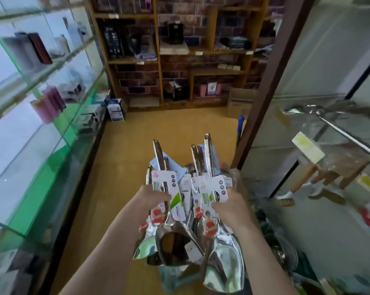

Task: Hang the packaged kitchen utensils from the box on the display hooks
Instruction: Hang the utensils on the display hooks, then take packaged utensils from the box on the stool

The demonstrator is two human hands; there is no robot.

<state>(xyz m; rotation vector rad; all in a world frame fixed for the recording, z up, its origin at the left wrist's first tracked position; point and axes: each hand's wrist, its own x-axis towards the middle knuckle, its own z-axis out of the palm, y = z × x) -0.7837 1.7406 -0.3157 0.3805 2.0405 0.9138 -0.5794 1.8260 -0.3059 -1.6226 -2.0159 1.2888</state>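
Both forearms reach forward side by side, low in the view, and both hands are full. The left hand (153,198) has its fingers curled round the left bundle (171,237) of packaged steel scoops, gripping it across the printed cards. The right hand (233,204) does the same with the right bundle (222,256), thumb pressed on the front card. The shiny bowls hang down toward the camera, the two bundles touching in the middle. The long handles (207,150) stick up and away, past the white and green cards (165,182).

Under the bowls there's a pale blue shape (169,277), too blurred to say if it's the box.

Off to the right, behind glass, a chrome display hook (337,129) slants across, well apart from both bundles, with a pale yellow tag (307,146) just below it. Wooden-handled brushes (303,179) hang under that.

On the left, glass shelves (41,77) run along the aisle, carrying pink bottles (49,105) on a middle level and small cartons lower down. White and blue cartons (115,109) are stacked on the tan floor (158,128) at the far end of them.

Further back, a cardboard box (240,103) stands on the floor at the right. Behind it all, wooden shelving (156,60) against a brick-pattern wall holds dark boxes; their contents can't be made out.
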